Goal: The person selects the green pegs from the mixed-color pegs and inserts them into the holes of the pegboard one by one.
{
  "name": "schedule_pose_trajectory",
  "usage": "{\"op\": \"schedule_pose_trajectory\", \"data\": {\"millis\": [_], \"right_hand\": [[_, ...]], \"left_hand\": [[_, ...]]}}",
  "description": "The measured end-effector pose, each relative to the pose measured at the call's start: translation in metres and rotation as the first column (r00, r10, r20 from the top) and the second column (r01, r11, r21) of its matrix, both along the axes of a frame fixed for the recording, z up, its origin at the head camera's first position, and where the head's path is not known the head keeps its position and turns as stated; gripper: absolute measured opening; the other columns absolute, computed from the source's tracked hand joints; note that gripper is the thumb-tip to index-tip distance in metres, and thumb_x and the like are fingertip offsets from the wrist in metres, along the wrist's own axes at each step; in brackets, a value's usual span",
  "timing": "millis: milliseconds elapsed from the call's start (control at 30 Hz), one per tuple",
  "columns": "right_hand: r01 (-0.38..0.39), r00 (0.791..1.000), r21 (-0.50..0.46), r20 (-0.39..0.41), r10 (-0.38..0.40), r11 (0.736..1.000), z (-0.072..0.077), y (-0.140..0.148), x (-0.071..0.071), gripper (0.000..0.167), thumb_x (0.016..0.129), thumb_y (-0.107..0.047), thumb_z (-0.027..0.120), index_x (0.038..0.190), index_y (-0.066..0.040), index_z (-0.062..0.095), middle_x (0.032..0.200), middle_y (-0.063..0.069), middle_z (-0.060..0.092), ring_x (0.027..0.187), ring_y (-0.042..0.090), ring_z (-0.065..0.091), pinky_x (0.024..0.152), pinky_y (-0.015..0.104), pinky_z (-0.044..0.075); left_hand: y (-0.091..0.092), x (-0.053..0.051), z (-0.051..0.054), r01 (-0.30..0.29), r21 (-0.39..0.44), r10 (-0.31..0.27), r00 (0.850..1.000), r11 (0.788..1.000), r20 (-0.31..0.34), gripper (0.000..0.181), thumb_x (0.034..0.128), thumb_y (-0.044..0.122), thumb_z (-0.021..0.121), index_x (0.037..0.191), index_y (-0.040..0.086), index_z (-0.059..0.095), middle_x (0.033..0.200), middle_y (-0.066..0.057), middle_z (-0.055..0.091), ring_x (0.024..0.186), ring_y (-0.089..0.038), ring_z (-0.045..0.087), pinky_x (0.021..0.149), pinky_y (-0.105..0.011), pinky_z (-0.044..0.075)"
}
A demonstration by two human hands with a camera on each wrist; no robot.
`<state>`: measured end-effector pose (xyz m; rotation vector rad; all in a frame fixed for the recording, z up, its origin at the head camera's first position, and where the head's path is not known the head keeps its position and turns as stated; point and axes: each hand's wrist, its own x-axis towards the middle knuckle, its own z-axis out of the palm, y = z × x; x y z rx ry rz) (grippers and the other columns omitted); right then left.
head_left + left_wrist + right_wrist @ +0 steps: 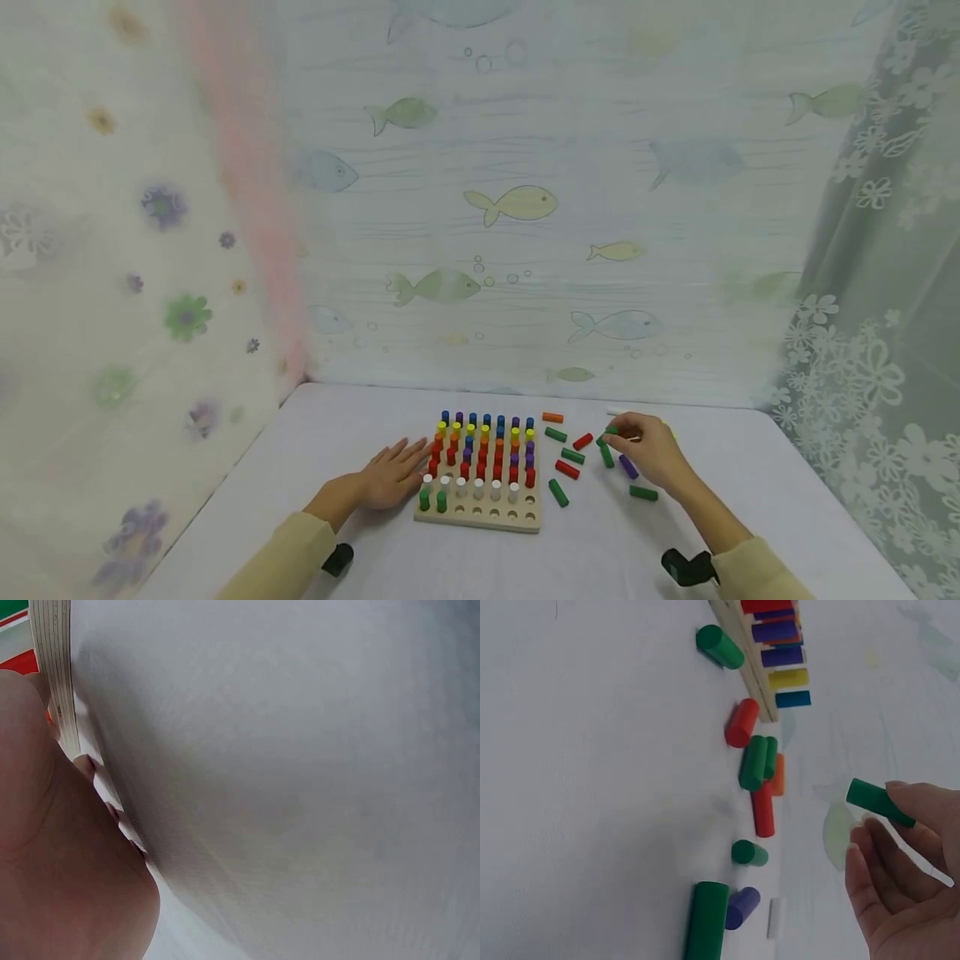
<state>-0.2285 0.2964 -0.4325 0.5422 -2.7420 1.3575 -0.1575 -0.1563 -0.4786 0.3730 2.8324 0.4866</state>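
Note:
A wooden pegboard [480,522] stands on the table with rows of coloured pegs upright in its holes. Its front row has two green pegs at the left and bare holes to the right. The left hand [392,477] lies flat with its fingers stretched out against the board's left side. In the left wrist view, that hand [60,847] is beside the board's edge [54,667]. Between thumb and fingers, the right hand [651,446] pinches a green peg [877,801], held above the loose pegs right of the board.
Loose pegs lie right of the board: several green ones [558,492], red ones [567,469], an orange one [552,417], a purple one [628,466] and a white one [776,918]. Patterned curtains [525,250] rise behind and beside the white table [585,558].

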Motion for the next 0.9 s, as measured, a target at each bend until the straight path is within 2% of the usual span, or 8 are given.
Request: {"op": "schedule_pose_trajectory", "data": {"millis": [100,233,333,500,600,700,900], "right_hand": [[-0.015,1.000,-0.041,0.015,0.015,0.999,0.001,-0.001,0.003,0.018,0.096,-0.013,0.072,0.110,-0.002,0.071,0.106,0.008,0.075,0.098,0.027,0.071,0.084,0.037,0.060],[-0.033,0.999,-0.077,0.031,0.036,0.996,0.003,-0.004,0.008,0.023,0.096,-0.013,0.071,0.114,0.001,0.069,0.107,0.010,0.075,0.096,0.032,0.072,0.080,0.032,0.061],[-0.043,0.999,-0.079,0.012,0.044,0.996,0.003,-0.007,0.011,0.024,0.096,-0.014,0.072,0.116,0.000,0.070,0.105,0.009,0.075,0.095,0.033,0.072,0.077,0.027,0.060],[-0.064,0.997,-0.073,-0.046,0.061,0.995,0.005,-0.012,0.015,0.022,0.097,-0.015,0.072,0.116,-0.005,0.072,0.102,0.006,0.075,0.090,0.025,0.071,0.075,0.025,0.058],[-0.079,0.994,-0.071,-0.077,0.073,0.994,0.006,-0.014,0.018,0.021,0.096,-0.013,0.072,0.116,-0.007,0.072,0.100,0.005,0.075,0.088,0.020,0.069,0.076,0.025,0.057],[-0.092,0.991,-0.070,-0.107,0.084,0.993,0.006,-0.016,0.020,0.020,0.096,-0.012,0.073,0.115,-0.008,0.071,0.100,0.004,0.074,0.086,0.017,0.068,0.076,0.025,0.057],[-0.117,0.986,-0.100,-0.133,0.104,0.988,0.007,-0.019,0.024,0.018,0.094,-0.009,0.073,0.112,-0.008,0.070,0.099,0.005,0.074,0.087,0.028,0.071,0.073,0.025,0.058]], "left_hand": [[0.001,0.000,0.000,0.011,-0.001,-0.011,1.000,1.000,-0.008,0.065,0.1089,0.048,0.035,0.164,0.017,0.023,0.171,-0.008,0.019,0.157,-0.039,0.010,0.123,-0.063,0.008],[0.003,0.004,0.005,0.017,0.004,-0.017,1.000,1.000,-0.011,0.065,0.1089,0.049,0.034,0.165,0.018,0.023,0.170,-0.010,0.020,0.156,-0.041,0.011,0.122,-0.066,0.009],[0.005,0.006,0.009,0.013,-0.006,-0.013,1.000,1.000,-0.010,0.063,0.1096,0.047,0.035,0.164,0.018,0.024,0.170,-0.010,0.021,0.156,-0.041,0.012,0.122,-0.066,0.010],[0.007,0.007,0.014,-0.015,-0.035,0.015,1.000,0.999,0.018,0.061,0.1098,0.041,0.039,0.164,0.018,0.024,0.171,-0.005,0.020,0.157,-0.036,0.011,0.124,-0.061,0.011],[0.006,0.006,0.011,-0.014,-0.032,0.015,1.000,0.999,0.022,0.062,0.1094,0.043,0.039,0.164,0.018,0.025,0.171,-0.005,0.020,0.157,-0.036,0.011,0.124,-0.062,0.010],[0.002,0.002,0.005,-0.008,-0.024,0.009,1.000,1.000,0.023,0.064,0.1089,0.046,0.038,0.165,0.019,0.023,0.172,-0.005,0.018,0.158,-0.037,0.008,0.124,-0.062,0.008],[-0.002,-0.003,-0.008,-0.014,-0.011,0.014,1.000,1.000,0.005,0.066,0.1081,0.051,0.037,0.165,0.020,0.023,0.172,-0.003,0.017,0.158,-0.035,0.007,0.124,-0.061,0.006]]}}
